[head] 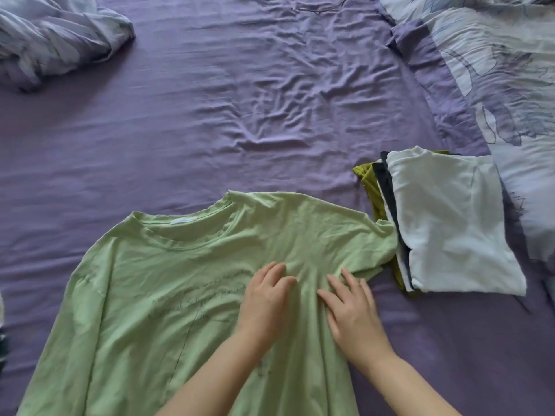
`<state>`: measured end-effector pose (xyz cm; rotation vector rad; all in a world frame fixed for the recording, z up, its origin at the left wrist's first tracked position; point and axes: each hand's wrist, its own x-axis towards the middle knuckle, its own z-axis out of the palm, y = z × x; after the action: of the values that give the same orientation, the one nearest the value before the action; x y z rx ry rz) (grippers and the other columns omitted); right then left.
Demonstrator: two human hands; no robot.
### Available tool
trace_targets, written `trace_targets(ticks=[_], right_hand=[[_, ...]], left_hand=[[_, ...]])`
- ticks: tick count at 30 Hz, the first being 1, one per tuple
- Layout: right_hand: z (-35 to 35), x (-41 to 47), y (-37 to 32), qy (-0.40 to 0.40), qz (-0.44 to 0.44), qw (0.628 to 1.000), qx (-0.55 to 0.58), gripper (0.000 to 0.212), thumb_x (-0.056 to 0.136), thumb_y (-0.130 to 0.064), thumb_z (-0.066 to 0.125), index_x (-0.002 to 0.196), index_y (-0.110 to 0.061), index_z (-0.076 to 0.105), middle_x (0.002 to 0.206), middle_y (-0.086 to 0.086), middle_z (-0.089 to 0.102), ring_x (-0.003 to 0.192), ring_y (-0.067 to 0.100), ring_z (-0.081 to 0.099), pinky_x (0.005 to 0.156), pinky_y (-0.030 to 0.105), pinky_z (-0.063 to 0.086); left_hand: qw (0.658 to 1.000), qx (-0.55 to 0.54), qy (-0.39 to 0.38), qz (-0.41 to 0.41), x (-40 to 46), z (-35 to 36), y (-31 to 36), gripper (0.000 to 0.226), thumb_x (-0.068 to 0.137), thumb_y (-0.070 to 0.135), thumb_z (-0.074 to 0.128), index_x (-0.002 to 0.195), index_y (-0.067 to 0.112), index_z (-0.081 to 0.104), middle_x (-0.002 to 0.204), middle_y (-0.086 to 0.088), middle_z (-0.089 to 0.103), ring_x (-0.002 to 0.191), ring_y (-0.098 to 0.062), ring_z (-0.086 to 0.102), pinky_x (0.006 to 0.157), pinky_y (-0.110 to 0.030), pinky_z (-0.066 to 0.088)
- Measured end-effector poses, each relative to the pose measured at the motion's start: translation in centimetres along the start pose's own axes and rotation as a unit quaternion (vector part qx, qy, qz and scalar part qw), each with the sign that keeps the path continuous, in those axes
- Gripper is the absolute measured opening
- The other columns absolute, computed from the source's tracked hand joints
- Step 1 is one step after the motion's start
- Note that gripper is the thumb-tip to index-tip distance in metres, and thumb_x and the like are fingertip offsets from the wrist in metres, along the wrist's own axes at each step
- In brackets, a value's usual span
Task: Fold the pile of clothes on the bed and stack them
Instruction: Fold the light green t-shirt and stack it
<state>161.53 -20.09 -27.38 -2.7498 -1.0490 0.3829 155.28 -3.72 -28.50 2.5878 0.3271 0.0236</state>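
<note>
Green shirt [168,295] spread front-up at the bed's [210,115] 6 o'clock edge: my left hand [264,301] and right hand [354,310], fingers flat and gripping nothing, should smooth wrinkles toward 3 o'clock, beside the folded stack [450,223], before folding.

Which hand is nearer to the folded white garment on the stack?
The right hand; it rests on the green shirt just left of the white garment. The left hand lies farther left.

green shirt [168,295] hem: cut off | script print [195,298]: illegible
</note>
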Motion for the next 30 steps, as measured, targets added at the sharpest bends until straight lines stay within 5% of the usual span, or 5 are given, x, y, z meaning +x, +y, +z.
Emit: trace_targets(ticks=[6, 10, 17, 22, 30], right_hand=[[0.3, 1.1, -6.8, -0.012, -0.063, 0.997, 0.053, 0.036, 0.057, -0.003, 0.085, 0.091, -0.011, 0.074, 0.100, 0.008, 0.071, 0.109, 0.036, 0.063, 0.091, 0.060, 0.046], [2.2, 2.2, -12.4, -0.047, -0.094, 0.989, 0.101, 0.029, 0.088, -0.011, 0.060, 0.117, -0.013, 0.065, 0.127, 0.004, 0.060, 0.135, 0.027, 0.040, 0.111, 0.044, 0.026], [5.5, 3.7, -21.0, -0.088, -0.161, 0.979, 0.083, 0.033, 0.095, -0.020, 0.052, 0.128, -0.020, 0.057, 0.139, -0.004, 0.050, 0.141, 0.017, 0.028, 0.112, 0.035, 0.021], [6.6, 6.4, -27.1, -0.094, -0.196, 0.970, 0.111, 0.028, 0.093, -0.020, 0.057, 0.120, -0.012, 0.063, 0.129, 0.002, 0.059, 0.134, 0.024, 0.038, 0.110, 0.036, 0.030], [6.8, 15.7, -35.2, -0.061, -0.191, 0.968, 0.150, 0.020, 0.090, -0.017, 0.065, 0.107, -0.011, 0.071, 0.115, 0.004, 0.067, 0.120, 0.027, 0.045, 0.098, 0.025, 0.030]], left_hand=[[0.989, -0.039, -0.012, -0.143, -8.0, -2.9, -3.5, 0.028, 0.084, 0.002, 0.061, 0.110, 0.009, 0.070, 0.122, -0.009, 0.062, 0.116, -0.026, 0.056, 0.097, -0.034, 0.046], [0.970, -0.072, 0.033, -0.230, -12.2, -5.0, -6.5, 0.034, 0.092, 0.010, 0.051, 0.125, 0.015, 0.060, 0.127, -0.002, 0.057, 0.122, -0.018, 0.047, 0.103, -0.025, 0.033], [0.931, -0.076, 0.118, -0.338, -19.5, -9.9, -14.2, 0.028, 0.090, 0.004, 0.053, 0.116, 0.008, 0.065, 0.116, -0.007, 0.062, 0.111, -0.023, 0.053, 0.098, -0.024, 0.034], [0.886, -0.055, 0.182, -0.423, -22.2, -12.2, -18.9, 0.020, 0.091, 0.015, 0.059, 0.109, 0.012, 0.069, 0.110, -0.007, 0.065, 0.104, -0.027, 0.054, 0.092, -0.035, 0.040], [0.870, -0.056, 0.137, -0.471, -22.4, -11.1, -22.8, 0.033, 0.087, 0.038, 0.064, 0.116, 0.023, 0.058, 0.114, 0.002, 0.054, 0.110, -0.018, 0.043, 0.095, -0.027, 0.037]])
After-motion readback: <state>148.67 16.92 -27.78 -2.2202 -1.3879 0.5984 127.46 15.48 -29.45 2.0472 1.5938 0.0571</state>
